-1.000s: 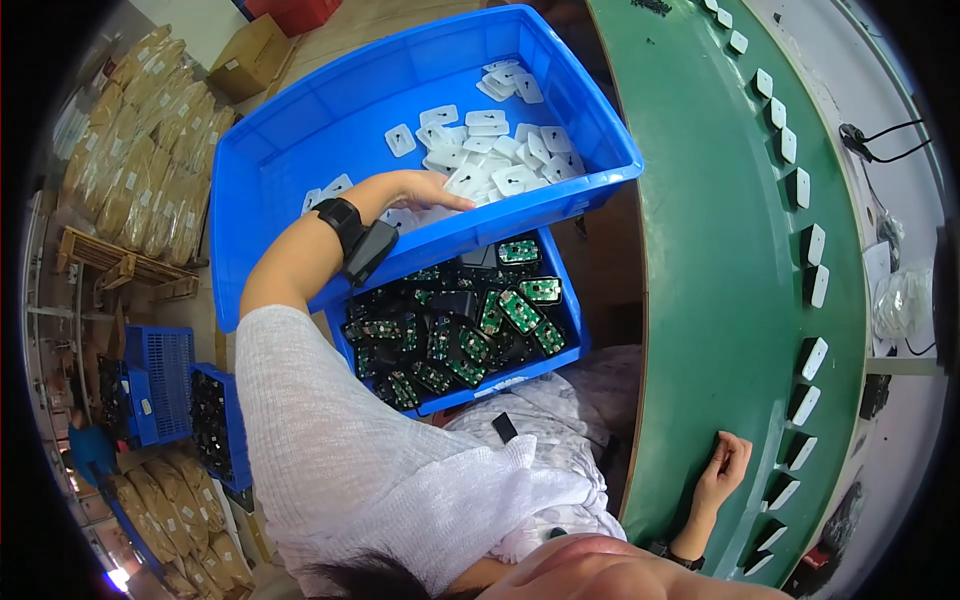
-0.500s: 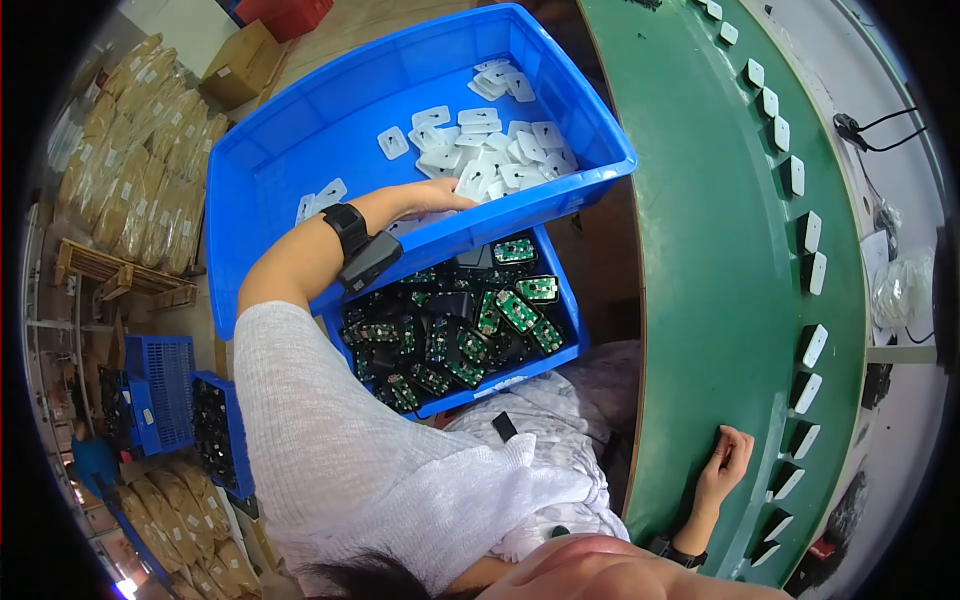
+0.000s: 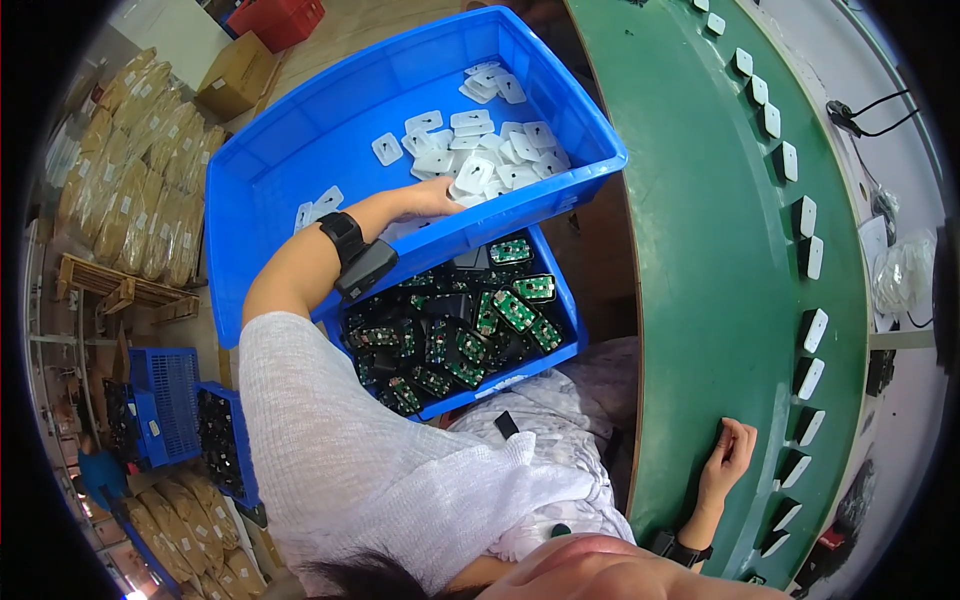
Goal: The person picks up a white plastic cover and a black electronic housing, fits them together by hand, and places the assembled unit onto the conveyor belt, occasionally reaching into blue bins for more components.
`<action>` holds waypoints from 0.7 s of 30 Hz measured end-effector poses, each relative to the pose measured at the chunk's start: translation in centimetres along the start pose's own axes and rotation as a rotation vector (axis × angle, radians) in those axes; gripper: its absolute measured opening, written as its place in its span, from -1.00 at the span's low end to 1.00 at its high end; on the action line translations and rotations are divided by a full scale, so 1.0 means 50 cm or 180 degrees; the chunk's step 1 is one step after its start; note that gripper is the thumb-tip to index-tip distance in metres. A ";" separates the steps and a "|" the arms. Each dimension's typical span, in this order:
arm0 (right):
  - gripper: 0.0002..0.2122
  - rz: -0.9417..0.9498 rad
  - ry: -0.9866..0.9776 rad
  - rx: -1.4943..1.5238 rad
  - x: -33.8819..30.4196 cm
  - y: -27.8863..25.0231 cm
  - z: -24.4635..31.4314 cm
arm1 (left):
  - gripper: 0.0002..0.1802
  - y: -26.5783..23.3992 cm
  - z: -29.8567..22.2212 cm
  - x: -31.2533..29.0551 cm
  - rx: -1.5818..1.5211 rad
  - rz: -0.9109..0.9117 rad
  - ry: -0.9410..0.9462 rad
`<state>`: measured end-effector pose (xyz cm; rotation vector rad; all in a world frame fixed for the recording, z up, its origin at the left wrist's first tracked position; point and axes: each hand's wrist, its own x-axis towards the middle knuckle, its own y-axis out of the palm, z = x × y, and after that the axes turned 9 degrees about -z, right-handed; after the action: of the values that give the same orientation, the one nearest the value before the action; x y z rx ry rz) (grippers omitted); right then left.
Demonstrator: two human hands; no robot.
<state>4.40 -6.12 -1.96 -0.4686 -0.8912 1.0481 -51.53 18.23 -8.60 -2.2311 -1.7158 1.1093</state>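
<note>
- The left hand (image 3: 432, 197) dips into a blue bin (image 3: 320, 140) at a heap of white plates (image 3: 474, 176); whether it grips one cannot be told.
- The heap lies just right of that grip, with stray plates to its left.
- Below it, a second bin (image 3: 570, 318) holds green circuit boards (image 3: 514, 311).
- Far right, the right hand (image 3: 731, 458) rests, loosely curled, on a green table (image 3: 700, 320), its grip unclear.

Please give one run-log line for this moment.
left hand: at white pieces in blue tub, grasp unclear | right hand: on green table | circuit boards: in lower bin
</note>
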 end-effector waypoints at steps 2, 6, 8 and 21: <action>-0.92 -0.0002 -0.0002 0.0002 -0.001 0.000 -0.002 | -0.20 -0.016 0.000 -0.004 -0.0053 0.0017 0.0019; -0.92 -0.0016 -0.0028 -0.0009 -0.001 0.000 -0.004 | -0.22 -0.045 -0.020 -0.028 -0.0005 0.0095 -0.0229; -0.92 -0.0030 -0.0059 0.0017 -0.002 0.000 -0.004 | -0.24 -0.055 -0.022 -0.032 -0.0146 0.0182 -0.0660; -0.92 -0.0040 -0.0027 -0.0041 -0.003 0.000 -0.005 | -0.25 0.014 -0.056 -0.005 -0.1688 0.0042 -0.0978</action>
<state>4.57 -6.24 -2.16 -0.4692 -0.9079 1.0341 -49.32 18.69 -6.79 -2.4549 -2.3590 1.1547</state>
